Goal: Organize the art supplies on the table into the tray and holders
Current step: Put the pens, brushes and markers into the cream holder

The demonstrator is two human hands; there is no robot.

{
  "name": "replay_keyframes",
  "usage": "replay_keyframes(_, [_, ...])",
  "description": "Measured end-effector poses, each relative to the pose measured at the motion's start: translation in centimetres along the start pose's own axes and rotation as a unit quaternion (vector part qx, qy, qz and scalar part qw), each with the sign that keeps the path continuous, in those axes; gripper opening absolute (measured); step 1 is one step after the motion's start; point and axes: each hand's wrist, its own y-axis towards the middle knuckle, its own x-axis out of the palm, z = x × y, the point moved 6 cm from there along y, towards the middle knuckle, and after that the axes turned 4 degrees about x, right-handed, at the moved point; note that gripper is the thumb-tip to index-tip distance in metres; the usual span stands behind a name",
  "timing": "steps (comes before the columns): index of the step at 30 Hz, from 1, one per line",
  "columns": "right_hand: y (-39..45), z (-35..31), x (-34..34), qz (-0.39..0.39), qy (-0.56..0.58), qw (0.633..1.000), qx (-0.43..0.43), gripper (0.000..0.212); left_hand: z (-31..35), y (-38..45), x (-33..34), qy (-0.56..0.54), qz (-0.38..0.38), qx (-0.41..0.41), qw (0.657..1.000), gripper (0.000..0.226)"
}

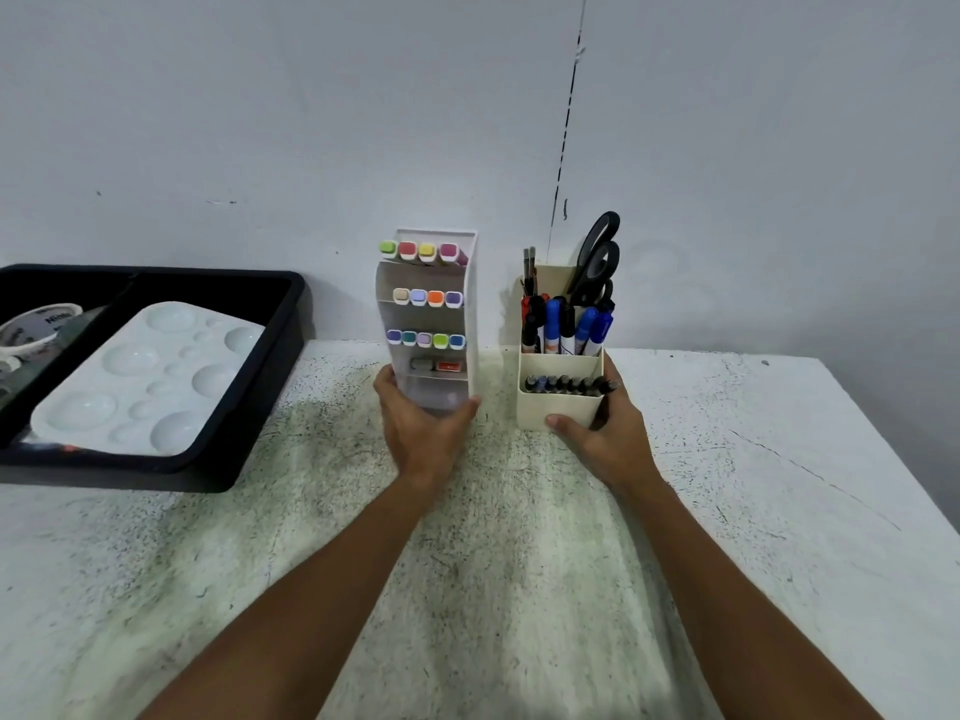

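My left hand grips tiered marker holder low, right hand clasps pen holder base; both probably light, top-heavy, stiff plastic

White tiered marker holder upright, gripped at its base by left hand; colour-capped markers fill three tiers above the grip, two items on the lowest shelf. Cream pen holder upright, right hand gripping its lower front corner; dark pens in front pocket, blue markers and black scissors behind. Black tray with white palette well left of both grips.
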Motion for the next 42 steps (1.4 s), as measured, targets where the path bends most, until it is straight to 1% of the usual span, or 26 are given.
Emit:
replay_keyframes(14, [0.1, 0.0, 0.0, 0.002, 0.009, 1.000, -0.009, 0.093, 0.7, -0.9, 3.3, 0.027, -0.005, -0.025, 0.999, 0.109])
replay_keyframes(21, [0.1, 0.0, 0.0, 0.004, 0.014, 1.000, -0.005, 0.091, 0.8, -1.1, 3.3, 0.041, -0.011, -0.022, 0.999, 0.113])
replay_keyframes(28, [0.0, -0.1, 0.2, -0.002, -0.003, 1.000, -0.002, 0.087, 1.0, -1.2, 3.4, 0.044, -0.019, -0.022, 0.999, 0.116])
replay_keyframes(42, [-0.2, -0.5, 0.3, -0.011, -0.008, 1.000, -0.004, 0.084, 1.3, -1.2, 3.3, 0.048, -0.023, -0.021, 0.998, 0.116])
